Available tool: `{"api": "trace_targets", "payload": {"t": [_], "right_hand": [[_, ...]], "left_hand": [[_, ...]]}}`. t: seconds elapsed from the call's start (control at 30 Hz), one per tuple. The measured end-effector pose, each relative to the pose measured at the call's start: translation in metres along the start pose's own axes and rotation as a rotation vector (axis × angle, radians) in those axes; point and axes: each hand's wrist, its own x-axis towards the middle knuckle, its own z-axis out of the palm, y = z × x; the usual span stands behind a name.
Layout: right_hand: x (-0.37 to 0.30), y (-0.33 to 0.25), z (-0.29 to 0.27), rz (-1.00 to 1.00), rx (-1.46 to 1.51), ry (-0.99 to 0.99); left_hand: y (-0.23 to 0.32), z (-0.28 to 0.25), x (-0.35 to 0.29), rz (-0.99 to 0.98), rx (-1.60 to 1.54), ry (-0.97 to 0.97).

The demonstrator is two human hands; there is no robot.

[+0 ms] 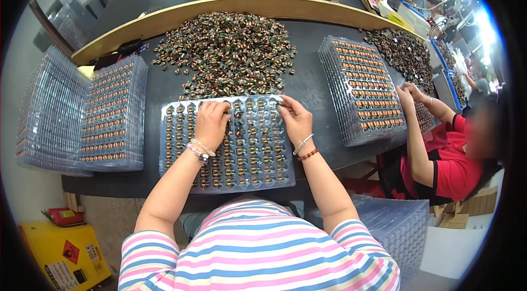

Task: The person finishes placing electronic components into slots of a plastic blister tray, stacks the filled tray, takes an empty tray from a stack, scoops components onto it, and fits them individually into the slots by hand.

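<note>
A clear plastic tray (163, 143) lies in front of me, its rows of pockets mostly holding small copper-wound coils (229, 173). My left hand (212, 123) rests over the tray's upper middle, fingers curled down and closed; whatever is under the fingertips is hidden. At the tray's upper right corner, my right hand (297, 121) has thumb and fingers drawn together. Something small and dark shows at those fingertips, too small to name. Several coils near the left hand sit darker and less even than the rest. Just beyond the tray spreads a big heap of loose coils (225, 52).
Stacks of filled trays stand at left (112, 112) and right (365, 91), with a further tray stack (52, 110) at far left. A wooden ledge (263, 6) runs behind the heap. At right, a co-worker in a red shirt (458, 162) handles parts beside another coil pile (403, 55).
</note>
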Motion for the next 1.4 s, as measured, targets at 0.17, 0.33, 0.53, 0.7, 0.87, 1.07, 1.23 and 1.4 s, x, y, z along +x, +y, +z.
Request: {"api": "trace_targets", "payload": {"t": [0.17,0.33,0.53,0.7,0.87,1.07,1.23,1.4], "right_hand": [[0.015,0.001,-0.003,-0.420,-0.406,-0.043],[0.020,0.005,-0.006,-0.596,-0.578,-0.114],[0.014,-0.007,-0.014,-0.512,-0.529,0.002],[0.009,-0.006,-0.029,-0.382,-0.513,0.096],[0.009,0.008,-0.048,-0.355,-0.742,0.021],[0.015,0.020,-0.045,-0.287,-1.016,-0.089],[0.012,0.030,-0.041,-0.383,-0.886,-0.049],[0.016,-0.001,-0.022,-0.401,-0.512,-0.006]], "left_hand": [[0.013,-0.006,0.006,-0.122,-0.209,0.027],[0.014,-0.004,0.010,-0.144,-0.386,0.024],[0.040,0.014,0.035,-0.327,-0.413,-0.176],[0.043,0.050,0.042,0.000,-0.104,-0.165],[0.035,0.033,0.040,0.030,-0.040,0.049],[0.014,0.010,0.011,-0.127,0.036,-0.095],[0.012,0.016,0.012,-0.023,0.013,-0.118],[0.003,0.016,0.006,0.088,-0.010,-0.069]]}}
